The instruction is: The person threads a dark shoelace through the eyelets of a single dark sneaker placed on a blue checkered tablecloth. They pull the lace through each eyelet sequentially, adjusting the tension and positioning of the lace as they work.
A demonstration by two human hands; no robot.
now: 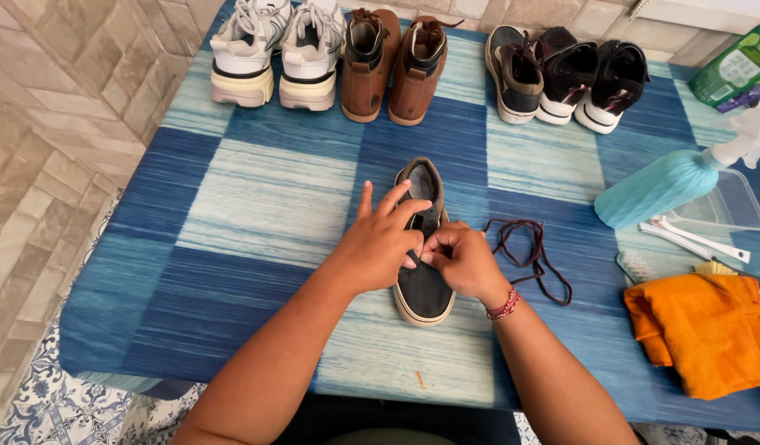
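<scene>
A dark canvas sneaker (423,288) with a pale sole lies in the middle of the blue checked tablecloth (256,198), toe toward me. My left hand (380,243) rests on its left side, fingers spread over the tongue. My right hand (462,257) pinches at the lace area in the shoe's middle. Both hands touch the sneaker. A loose dark red shoelace (532,255) lies in a tangle just right of my right hand.
Along the far edge stand white trainers (277,49), brown boots (392,62), a grey sneaker (513,74) and black-and-white shoes (590,78). At right lie a teal spray bottle (660,185), clear tray (730,202), brushes (693,241) and an orange cloth (709,330).
</scene>
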